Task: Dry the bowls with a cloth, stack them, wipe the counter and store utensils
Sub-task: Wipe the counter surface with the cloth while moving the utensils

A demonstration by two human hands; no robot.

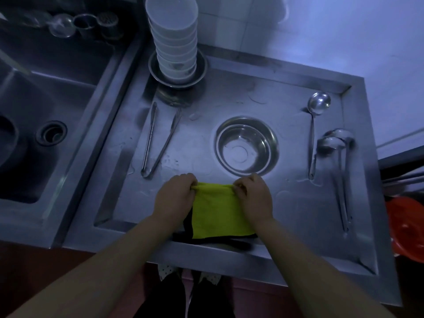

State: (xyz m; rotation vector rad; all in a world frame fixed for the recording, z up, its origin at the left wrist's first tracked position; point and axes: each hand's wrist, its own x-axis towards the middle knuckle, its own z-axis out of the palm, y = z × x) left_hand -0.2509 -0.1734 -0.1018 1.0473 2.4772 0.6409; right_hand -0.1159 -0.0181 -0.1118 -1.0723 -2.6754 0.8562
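Observation:
A yellow-green cloth (219, 214) with a dark border lies at the front of the steel counter (286, 212). My left hand (175, 198) pinches its far left corner and my right hand (253, 197) pinches its far right corner. Just beyond my hands a steel bowl (246, 146) sits upright on the counter. A tall stack of white bowls (175, 40) stands on a steel plate (156, 72) at the back left. Steel tongs (158, 138) lie left of the bowl. A ladle (315, 120) and two more long-handled spoons (339, 161) lie at the right.
A deep sink (46, 134) with a drain lies to the left. Glasses and steel cups (85, 25) line its back edge. Water marks spot the counter. A red plastic object (406, 228) sits off the right edge. A tiled wall (321, 31) stands behind.

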